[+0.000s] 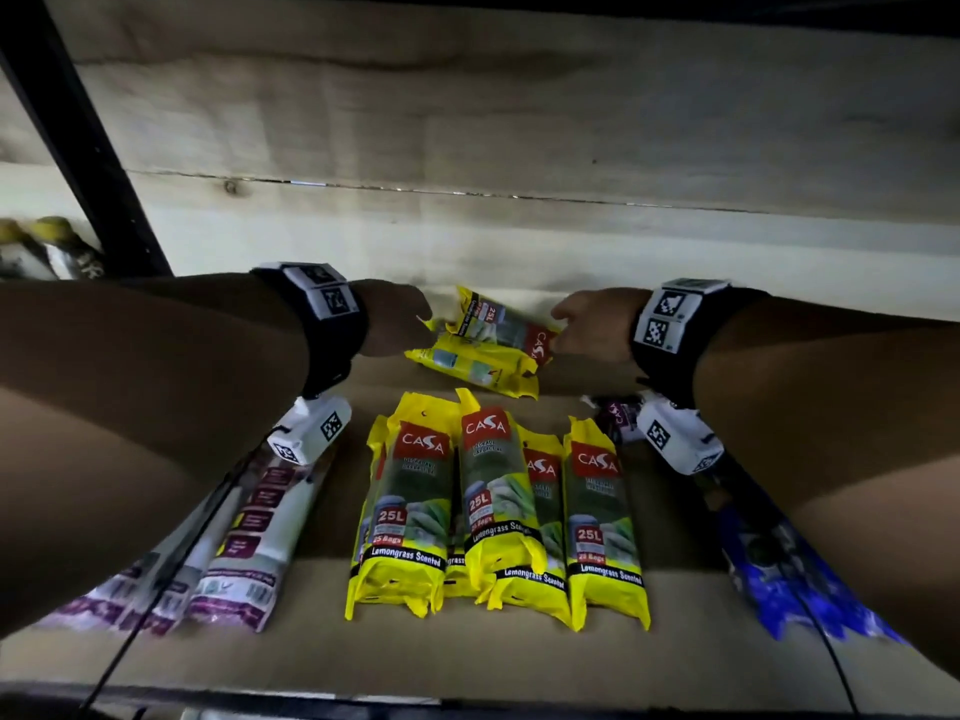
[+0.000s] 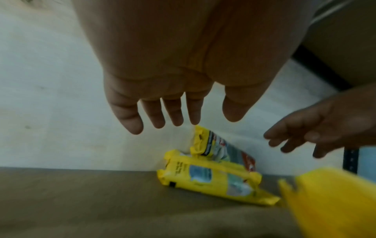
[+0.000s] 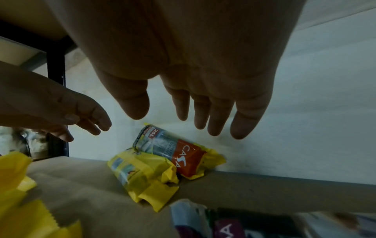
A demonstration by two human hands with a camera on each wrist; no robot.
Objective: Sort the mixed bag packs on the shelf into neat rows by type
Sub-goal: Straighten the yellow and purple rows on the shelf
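Observation:
Two yellow CASA bag packs lie askew at the back of the shelf: one [image 1: 506, 327] leans against the back wall, the other [image 1: 475, 368] lies flat in front of it. My left hand [image 1: 397, 322] hovers just left of them and my right hand [image 1: 587, 327] just right, both with straight, spread fingers and holding nothing. The left wrist view shows the flat pack [image 2: 211, 178] below my fingers [image 2: 175, 112]. In the right wrist view the leaning pack [image 3: 173, 151] sits below my fingers [image 3: 203, 116]. Several yellow packs [image 1: 498, 511] stand in a row in the middle front.
White and purple packs [image 1: 244, 537] lie at the front left under my left arm. Blue packs [image 1: 789, 574] lie at the front right, and a purple pack [image 1: 615, 418] sits beside my right wrist. The wooden back wall [image 1: 467, 241] is close behind. A black upright [image 1: 93, 148] stands at left.

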